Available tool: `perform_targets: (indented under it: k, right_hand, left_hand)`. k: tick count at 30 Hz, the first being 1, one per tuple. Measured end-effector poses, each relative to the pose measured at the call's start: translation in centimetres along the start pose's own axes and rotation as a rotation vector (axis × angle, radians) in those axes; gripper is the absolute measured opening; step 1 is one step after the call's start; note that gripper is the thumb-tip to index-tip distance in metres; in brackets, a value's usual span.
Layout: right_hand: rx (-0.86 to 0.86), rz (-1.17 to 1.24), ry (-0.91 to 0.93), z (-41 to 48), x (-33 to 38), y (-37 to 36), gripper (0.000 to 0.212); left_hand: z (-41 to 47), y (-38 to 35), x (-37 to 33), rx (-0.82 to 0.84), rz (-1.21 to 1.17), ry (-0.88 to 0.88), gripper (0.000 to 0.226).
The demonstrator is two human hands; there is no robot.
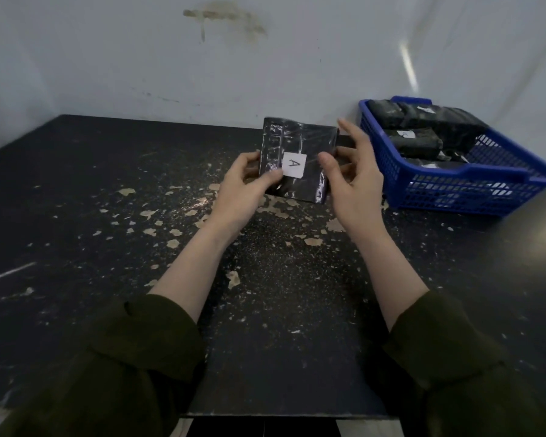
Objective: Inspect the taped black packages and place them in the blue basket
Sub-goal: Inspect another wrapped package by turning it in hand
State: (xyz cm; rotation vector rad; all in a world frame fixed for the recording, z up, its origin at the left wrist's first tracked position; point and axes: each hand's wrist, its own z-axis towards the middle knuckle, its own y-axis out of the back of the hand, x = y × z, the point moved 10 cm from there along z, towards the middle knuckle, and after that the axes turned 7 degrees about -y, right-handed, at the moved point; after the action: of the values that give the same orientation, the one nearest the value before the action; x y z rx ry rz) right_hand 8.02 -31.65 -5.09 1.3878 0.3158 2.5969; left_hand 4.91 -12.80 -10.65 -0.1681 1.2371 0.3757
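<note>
Two hands hold one black package [298,159] above the table [108,216], roughly at the centre of the view. The left hand [243,187] grips the package's left edge, thumb on the front face just beside a white label [293,164] and fingers curled behind. The right hand [352,181] is at the package's right edge: its thumb tip presses the front face to the right of the label, while the index finger is extended upward past the upper right corner and does not touch the front. The remaining right fingers are bent behind the edge; whether they bear on the back cannot be told.

The package is flat, roughly square, tilted slightly so its front faces the camera, and wrapped in clear glossy tape that shows glare streaks. The label sits near the middle of the front and carries a handwritten letter "A".

To the right of the right hand, well apart from the held package, a blue basket [454,190] with perforated walls rests on the table against the wall [265,58]. Several other black packages [423,127] lie inside it, stacked in rows; at least two show small white labels.

The table surface is black and heavily chipped, with pale patches below and to the left of both hands. Dark green sleeves [133,357] cover both forearms from mid-arm down.
</note>
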Motion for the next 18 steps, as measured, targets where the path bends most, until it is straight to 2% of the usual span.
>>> perform_targets:
  k: [3, 7, 9, 11, 13, 15, 18]
  right_hand:
    - [-0.051, 0.208, -0.150, 0.1, -1.3, 0.7, 0.037]
    - [-0.058, 0.286, -0.258, 0.1, -2.5, 0.5, 0.024]
    - [0.058, 0.358, -0.313, 0.0, -2.9, -0.8, 0.035]
    - [0.225, 0.480, -0.387, -0.3, -3.3, -2.6, 0.056]
    - [0.285, 0.574, -0.438, -0.3, -3.8, -2.9, 0.072]
    - [0.239, 0.573, -0.435, 0.2, -4.3, -2.2, 0.075]
    - [0.164, 0.572, -0.507, 0.1, -5.2, -1.5, 0.067]
  left_hand:
    - [-0.3, -0.2, 0.0, 0.005, 0.035, -0.011, 0.044]
    - [-0.3, 0.1, -0.4, -0.029, -0.025, -0.024, 0.050]
    - [-0.4, 0.1, 0.0, -0.035, -0.055, 0.006, 0.042]
    - [-0.7, -0.4, 0.3, -0.015, -0.066, 0.027, 0.028]
    - [-0.8, -1.0, 0.7, 0.016, -0.126, 0.079, 0.016]
    - [-0.8, -1.2, 1.3, 0.030, -0.202, 0.140, 0.027]
    - [-0.5, 0.2, 1.7, -0.084, -0.238, 0.181, 0.048]
